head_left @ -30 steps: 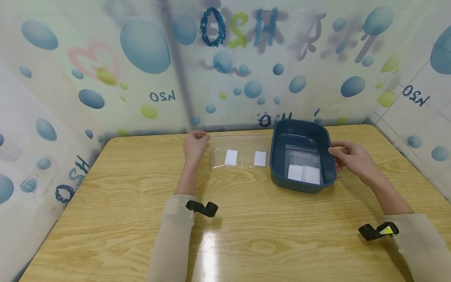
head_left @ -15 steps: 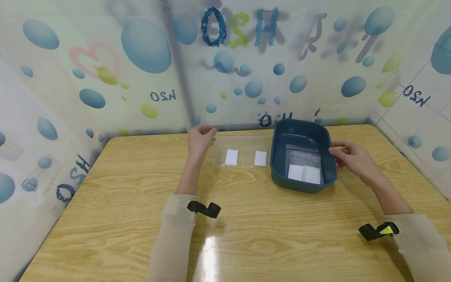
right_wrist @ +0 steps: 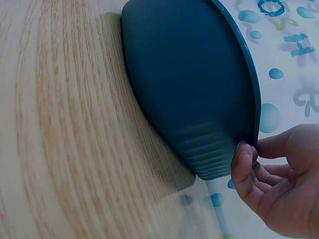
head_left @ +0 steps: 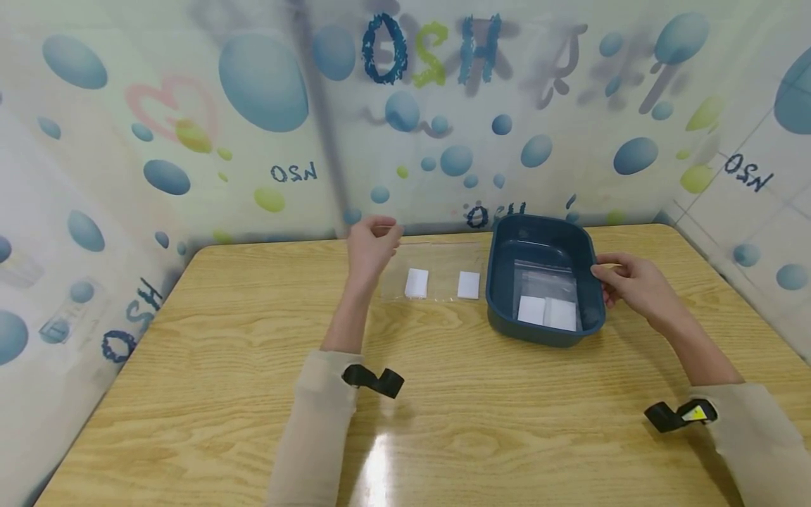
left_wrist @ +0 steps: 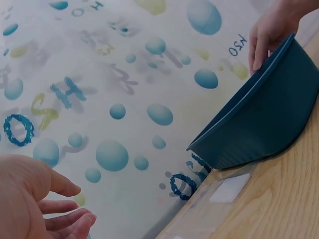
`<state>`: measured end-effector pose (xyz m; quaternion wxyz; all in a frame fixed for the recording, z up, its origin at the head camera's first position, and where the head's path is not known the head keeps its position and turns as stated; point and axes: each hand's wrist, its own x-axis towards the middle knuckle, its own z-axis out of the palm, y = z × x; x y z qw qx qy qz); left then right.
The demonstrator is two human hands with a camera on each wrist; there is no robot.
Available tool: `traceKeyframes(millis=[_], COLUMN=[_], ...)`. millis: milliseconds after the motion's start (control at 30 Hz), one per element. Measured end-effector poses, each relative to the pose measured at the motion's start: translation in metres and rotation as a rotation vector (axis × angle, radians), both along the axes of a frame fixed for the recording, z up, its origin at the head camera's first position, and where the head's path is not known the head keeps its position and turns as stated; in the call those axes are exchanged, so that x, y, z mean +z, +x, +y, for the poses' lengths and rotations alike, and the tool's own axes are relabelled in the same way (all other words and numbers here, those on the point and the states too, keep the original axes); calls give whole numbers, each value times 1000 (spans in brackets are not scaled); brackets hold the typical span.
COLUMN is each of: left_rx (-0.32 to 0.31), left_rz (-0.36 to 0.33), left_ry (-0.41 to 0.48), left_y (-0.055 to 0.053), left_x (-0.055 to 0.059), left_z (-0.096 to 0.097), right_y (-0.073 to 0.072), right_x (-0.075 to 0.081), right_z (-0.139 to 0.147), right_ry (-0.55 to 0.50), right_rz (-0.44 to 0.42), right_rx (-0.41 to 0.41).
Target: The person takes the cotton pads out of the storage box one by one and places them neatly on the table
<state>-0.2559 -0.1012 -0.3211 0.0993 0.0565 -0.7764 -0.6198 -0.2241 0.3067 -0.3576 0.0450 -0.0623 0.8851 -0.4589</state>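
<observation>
A dark blue plastic basin (head_left: 532, 334) stands at the back right of the table. My right hand (head_left: 640, 287) pinches its right rim between thumb and fingers, as the right wrist view shows. Inside the basin lie clear zip bags (head_left: 548, 284) with white patches at their near end. To the basin's left, a clear zip bag (head_left: 441, 271) lies flat, bearing two white rectangles. My left hand (head_left: 371, 250) hovers over that bag's left end, holding nothing. In the left wrist view its thumb and loosely bent fingers (left_wrist: 67, 219) are apart.
A wood-grain table (head_left: 443, 422) carries everything. Right behind it hangs a printed backdrop (head_left: 405, 155) with blue drops and letters, close to both hands. Black wrist mounts (head_left: 374, 381) sit on the sleeves.
My left hand has risen off the left edge of the flat bag and shifted a little right. My right hand and the basin have stayed put.
</observation>
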Motion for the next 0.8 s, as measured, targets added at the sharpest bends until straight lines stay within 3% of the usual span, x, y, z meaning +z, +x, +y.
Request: traceKeyframes(millis=[800], left_rx=[-96], left_rz=[21], left_ry=[-119], left_y=[12], left_x=[14], left_z=[27], right_y=[0], right_x=[1], right_z=[0], right_ry=[2], right_rz=[-21], right_rx=[-8])
